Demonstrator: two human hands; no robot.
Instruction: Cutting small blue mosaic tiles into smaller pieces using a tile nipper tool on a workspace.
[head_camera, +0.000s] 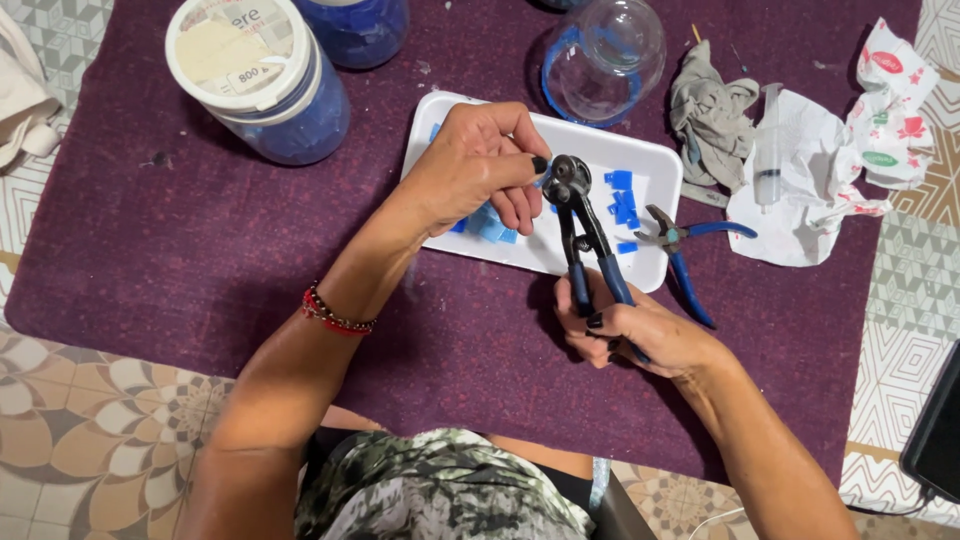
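Head view: right hand (640, 335) grips wheeled nippers (585, 235); left hand (480, 165) pinches blue tile piece (541, 182) over tray (655, 160).

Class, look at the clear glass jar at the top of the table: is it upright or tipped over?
Tipped: the glass jar lies on its side on the purple cloth.

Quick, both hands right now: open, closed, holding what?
Left hand: closed, pinching something small at the nipper head; the piece itself cannot be made out.
Right hand: closed on the blue handles of the nippers.
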